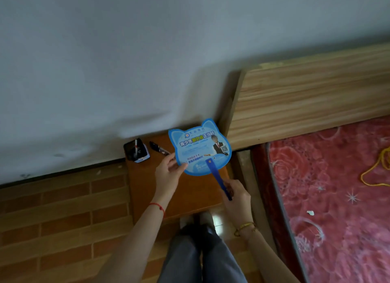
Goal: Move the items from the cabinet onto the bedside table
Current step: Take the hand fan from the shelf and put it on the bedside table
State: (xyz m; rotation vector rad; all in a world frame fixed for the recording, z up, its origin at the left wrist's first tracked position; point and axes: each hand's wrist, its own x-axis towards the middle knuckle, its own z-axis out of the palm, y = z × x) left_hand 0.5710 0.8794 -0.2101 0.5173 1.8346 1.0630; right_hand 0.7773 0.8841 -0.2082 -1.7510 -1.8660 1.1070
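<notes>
A blue cat-shaped hand fan point(198, 147) with printed text hovers over the orange-brown bedside table point(190, 190). My right hand point(236, 198) grips its dark blue handle. My left hand point(168, 173) pinches the fan's lower left edge. On the table's far left corner stands a small dark holder point(136, 150) with a pen-like stick in it. A black marker point(158, 148) lies beside it, partly under the fan.
A wooden headboard point(306, 101) and a bed with a red floral cover point(337, 198) lie to the right. A yellow cord point(377, 169) rests on the bed. The grey wall rises behind the table, and brick-patterned flooring point(63, 215) spreads left. My legs stand below.
</notes>
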